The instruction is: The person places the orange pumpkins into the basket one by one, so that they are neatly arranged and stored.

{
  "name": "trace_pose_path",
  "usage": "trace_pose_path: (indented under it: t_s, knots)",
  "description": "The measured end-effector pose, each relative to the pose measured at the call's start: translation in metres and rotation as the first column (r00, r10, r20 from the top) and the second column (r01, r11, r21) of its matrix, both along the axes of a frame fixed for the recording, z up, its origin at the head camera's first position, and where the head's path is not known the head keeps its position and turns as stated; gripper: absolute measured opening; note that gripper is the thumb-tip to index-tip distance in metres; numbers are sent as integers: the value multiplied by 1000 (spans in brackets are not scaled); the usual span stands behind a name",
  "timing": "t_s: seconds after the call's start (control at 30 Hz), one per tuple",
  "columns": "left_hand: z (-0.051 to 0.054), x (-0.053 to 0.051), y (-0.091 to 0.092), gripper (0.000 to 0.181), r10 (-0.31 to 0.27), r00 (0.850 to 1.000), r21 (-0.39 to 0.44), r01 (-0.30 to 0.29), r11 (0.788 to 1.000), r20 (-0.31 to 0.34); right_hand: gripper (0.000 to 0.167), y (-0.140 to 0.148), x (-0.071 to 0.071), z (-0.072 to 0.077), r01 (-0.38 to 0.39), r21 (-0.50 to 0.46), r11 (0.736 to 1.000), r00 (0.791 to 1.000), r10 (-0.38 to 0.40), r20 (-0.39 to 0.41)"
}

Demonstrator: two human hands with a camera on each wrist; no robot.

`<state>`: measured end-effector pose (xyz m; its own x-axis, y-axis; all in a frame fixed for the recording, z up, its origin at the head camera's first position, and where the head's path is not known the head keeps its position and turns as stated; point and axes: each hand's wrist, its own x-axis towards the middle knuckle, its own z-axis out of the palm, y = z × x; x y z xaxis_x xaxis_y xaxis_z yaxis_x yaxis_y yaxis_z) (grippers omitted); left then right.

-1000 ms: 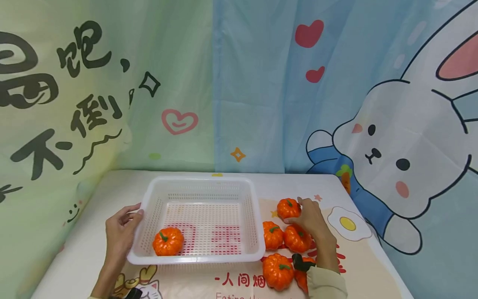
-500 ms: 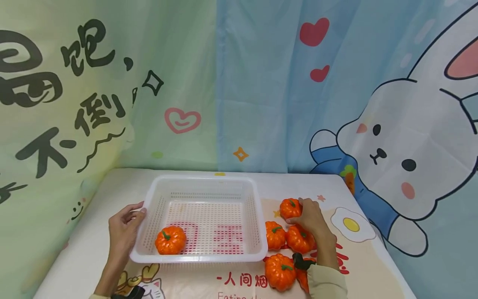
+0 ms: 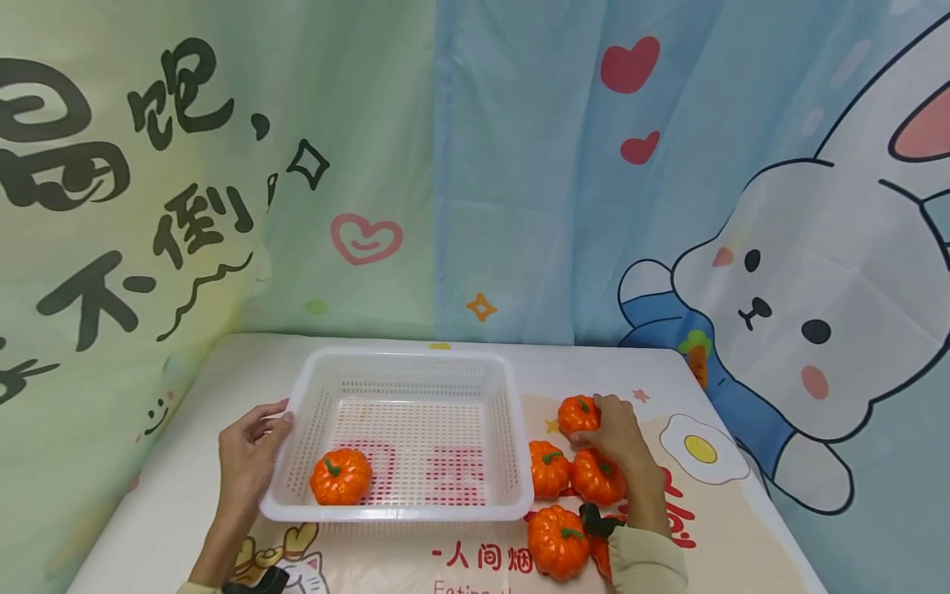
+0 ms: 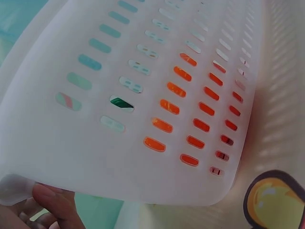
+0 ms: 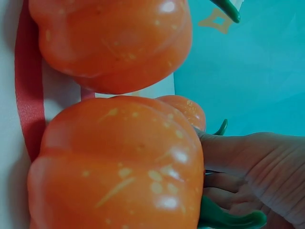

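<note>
Head view: we locate the basket (image 3: 401, 515) toward the far edge of the desk (image 3: 185, 487), left of its far right corner. The left hand (image 3: 248, 450) grips the basket's left rim. Inside, in the basket's near left corner, lies the inner pumpkin (image 3: 340, 477). The right hand (image 3: 623, 437) holds the far pumpkin (image 3: 576, 415), which is outside the basket and nearest of the loose ones to the desk's far right corner. We cannot tell whether it is clear of the surface. Below it we find the middle pumpkin (image 3: 549, 470) just beside the basket's right wall, the right pumpkin (image 3: 598, 477) next to that, and the near pumpkin (image 3: 558, 543) farthest from the desk's far edge. An orange item (image 3: 601, 561) is mostly hidden by the wrist. We judge the step in hand to be the pick-up grip, with the basket braced

Left wrist view: we see the thumb pressed on the rim in a narrow pinch; orange shows through the wall slots

Right wrist view: two pumpkins fill the foreground, and the thumb reaches the far pumpkin behind them. The full finger contact is hidden. In our judgement, the next move calls for a secure two-sided grip and a straight lift that avoids dragging the right pumpkin
</note>
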<state>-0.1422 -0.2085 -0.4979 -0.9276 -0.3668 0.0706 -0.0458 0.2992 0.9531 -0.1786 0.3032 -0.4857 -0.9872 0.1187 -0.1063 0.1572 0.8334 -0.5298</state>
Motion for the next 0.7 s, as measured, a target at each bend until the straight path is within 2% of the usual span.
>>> trace_pose_path:
  t_s: [0.37, 0.7]
  knots:
    - [-1, 0, 0, 34, -4, 1000, -10, 4, 1000, 2, 83, 2, 1, -2, -3, -24, 1000, 1000, 2, -19]
    - [-2, 1, 0, 34, -3, 1000, -4, 3, 1000, 0, 81, -3, 12, 9, -22, -38, 999, 999, 20, -41]
